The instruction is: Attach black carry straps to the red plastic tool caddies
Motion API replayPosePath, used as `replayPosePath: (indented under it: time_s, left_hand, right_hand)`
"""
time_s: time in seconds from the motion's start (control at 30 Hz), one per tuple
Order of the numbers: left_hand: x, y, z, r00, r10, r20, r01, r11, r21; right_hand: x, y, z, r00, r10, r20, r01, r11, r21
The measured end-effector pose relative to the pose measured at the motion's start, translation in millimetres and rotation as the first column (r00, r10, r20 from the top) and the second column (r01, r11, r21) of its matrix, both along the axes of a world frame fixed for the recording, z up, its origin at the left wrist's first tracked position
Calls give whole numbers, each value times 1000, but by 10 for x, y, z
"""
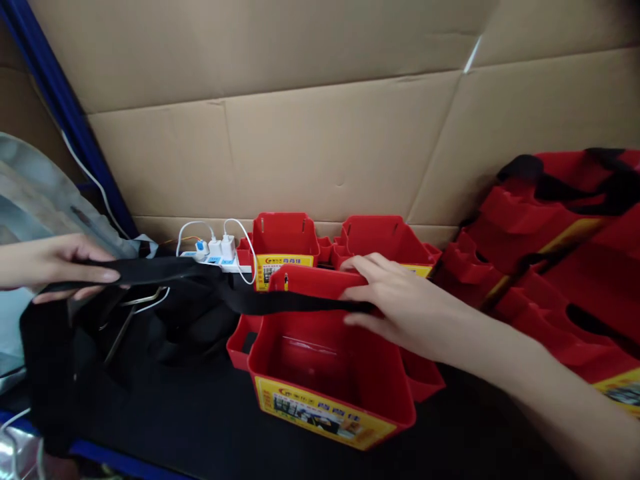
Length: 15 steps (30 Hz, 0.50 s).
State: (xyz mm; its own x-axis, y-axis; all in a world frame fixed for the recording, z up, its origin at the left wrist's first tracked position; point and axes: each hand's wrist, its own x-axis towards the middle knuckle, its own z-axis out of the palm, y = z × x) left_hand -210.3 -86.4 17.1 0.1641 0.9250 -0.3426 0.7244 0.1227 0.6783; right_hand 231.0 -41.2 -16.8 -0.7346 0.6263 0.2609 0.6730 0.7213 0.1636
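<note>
A black webbing strap (280, 302) stretches between my two hands, across the back part of a red plastic box (325, 353). My left hand (75, 263) pinches the strap at the left, thumb on top. At the other end, my right hand (395, 300) has its fingers closed around the strap near the box's back wall; the fingertips partly hide the strap end. The box has small side pockets and a yellow printed label on its front. Below the left part of the strap lies a heap of black straps (170, 320) with metal wire pieces.
Two similar red boxes (285, 233) stand behind, against a cardboard wall (320, 153). A white power strip (220, 257) with plugged-in chargers and cables is beside them. Stacked red boxes with black straps (560, 267) rise at the right. A blue post (65, 100) stands at left.
</note>
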Motion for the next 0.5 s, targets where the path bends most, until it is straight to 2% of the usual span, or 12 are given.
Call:
replayPosePath:
  time_s: [0.03, 0.1, 0.17, 0.23, 0.3, 0.4, 0.5]
  left_hand:
    - [160, 19, 111, 999, -15, -38, 17, 998, 62]
    - [552, 72, 317, 975, -159, -156, 176, 979, 101]
    - [974, 124, 469, 920, -268, -287, 319, 936, 148]
    - [1343, 160, 550, 863, -372, -342, 448, 876, 179]
    - [1588, 186, 565, 847, -395, -356, 489, 842, 227]
    - [1653, 262, 500, 865, -407, -292, 481, 839, 256]
    - [1417, 405, 366, 872, -441, -214, 480, 857, 187]
  right_hand:
    - [-33, -50, 71, 998, 40, -41, -41, 999, -21]
    - [-178, -153, 227, 979, 84, -187, -97, 994, -59]
    - [-401, -218, 366, 929, 80, -362, -118, 989, -86]
    - [-617, -221, 458, 874, 96, -476, -168, 980, -111]
    - [-735, -181, 497, 874, 118, -470, -219, 962, -164]
    - [-643, -135, 483, 924, 108, -367, -209, 947, -246]
    - [-304, -147, 419, 930, 20, -366, -127, 955, -269]
